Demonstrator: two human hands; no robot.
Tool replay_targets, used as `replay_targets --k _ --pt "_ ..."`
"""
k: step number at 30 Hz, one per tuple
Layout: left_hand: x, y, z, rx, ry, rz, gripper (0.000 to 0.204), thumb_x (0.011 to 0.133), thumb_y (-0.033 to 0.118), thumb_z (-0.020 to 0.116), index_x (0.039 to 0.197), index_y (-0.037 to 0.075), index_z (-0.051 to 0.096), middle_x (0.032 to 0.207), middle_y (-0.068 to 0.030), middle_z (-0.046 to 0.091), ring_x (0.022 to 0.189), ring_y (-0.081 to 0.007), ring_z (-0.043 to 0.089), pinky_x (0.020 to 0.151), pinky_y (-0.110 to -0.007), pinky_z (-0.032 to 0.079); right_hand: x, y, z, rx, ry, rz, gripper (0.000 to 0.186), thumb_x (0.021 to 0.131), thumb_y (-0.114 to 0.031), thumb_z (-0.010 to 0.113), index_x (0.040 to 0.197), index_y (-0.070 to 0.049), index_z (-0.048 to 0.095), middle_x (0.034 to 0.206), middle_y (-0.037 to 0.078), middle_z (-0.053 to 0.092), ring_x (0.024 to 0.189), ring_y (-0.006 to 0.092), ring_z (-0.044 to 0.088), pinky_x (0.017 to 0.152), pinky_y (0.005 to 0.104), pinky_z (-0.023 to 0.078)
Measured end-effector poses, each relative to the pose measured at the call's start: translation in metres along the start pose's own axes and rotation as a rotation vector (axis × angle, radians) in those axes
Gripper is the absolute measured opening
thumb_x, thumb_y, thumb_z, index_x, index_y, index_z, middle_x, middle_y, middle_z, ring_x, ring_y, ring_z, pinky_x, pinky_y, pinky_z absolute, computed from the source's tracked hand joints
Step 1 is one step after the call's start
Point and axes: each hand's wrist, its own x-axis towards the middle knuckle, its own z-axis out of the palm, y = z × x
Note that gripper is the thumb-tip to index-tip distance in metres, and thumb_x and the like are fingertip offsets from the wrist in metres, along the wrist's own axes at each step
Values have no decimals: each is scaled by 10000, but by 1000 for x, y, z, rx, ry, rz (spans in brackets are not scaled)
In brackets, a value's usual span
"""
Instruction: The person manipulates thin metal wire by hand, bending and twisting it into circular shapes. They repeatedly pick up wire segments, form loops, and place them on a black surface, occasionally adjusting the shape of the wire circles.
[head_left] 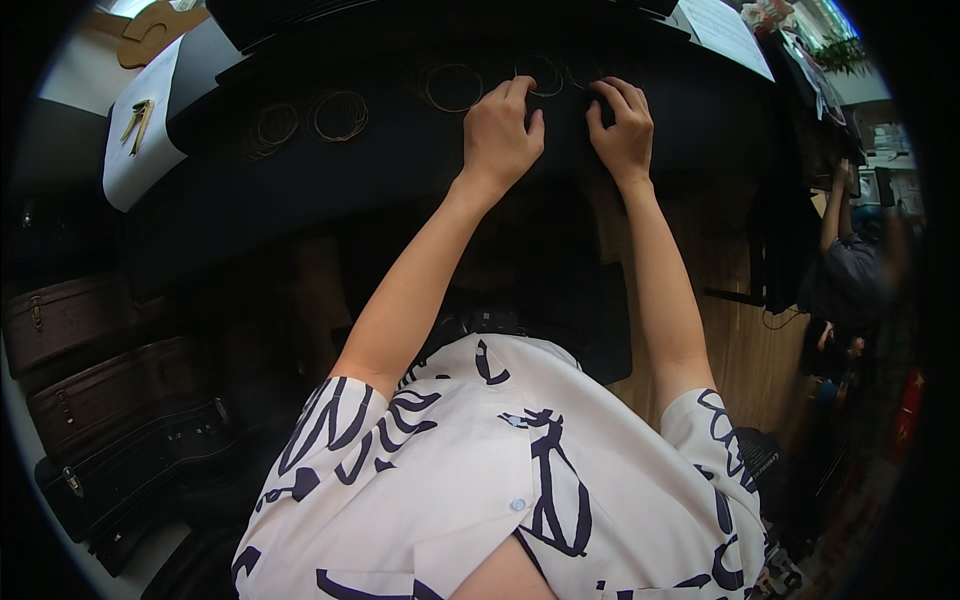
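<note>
Several loose coils of thin, wire-like string lie in a row on a black table (390,190). My left hand (500,130) is palm down, with its fingertips at the left edge of one coil (561,76). Its thumb stands apart from the fingers. My right hand (624,128) is bent over the table, its fingertips beside the faint rightmost coil (571,72). A gap shows between its thumb and forefinger. Left of my hands lie a copper-coloured coil (452,109), a paler coil (338,138) and another loose coil (268,152).
White paper with small brass-coloured pieces (137,125) hangs over the table's left end, near a wooden guitar-shaped board (160,35). Printed sheets (725,35) lie far right. Instrument cases (110,390) are stacked at left. Another person (850,260) is at the right.
</note>
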Motion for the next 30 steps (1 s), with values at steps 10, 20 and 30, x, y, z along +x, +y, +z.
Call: replay_targets --k 10,20,30 --pt "-61 -32 -148 10 97 -28 122 819 -44 672 919 19 703 930 -86 681 805 -196 682 692 -278 553 -14 -20 -15 153 49 38 219 788 3 665 993 -45 724 1063 89 685 999 273 641 872 374 531" --pt "-51 -93 -223 597 332 -167 396 752 74 732 1144 58 675 1055 -103 586 889 -249 619 781 -376 527 -1 -198 35 638 -372 -215 207 762 -19 698 964 -65 696 886 60 651 784 246 642 702 351 529" --pt "-53 -99 -223 487 400 -307 439 728 115 757 1139 -1 655 1057 -111 597 819 -222 636 740 -355 538 15 -234 74 496 -368 -168 297 784 -49 678 1077 -87 708 701 19 573 615 187 581 584 330 473"
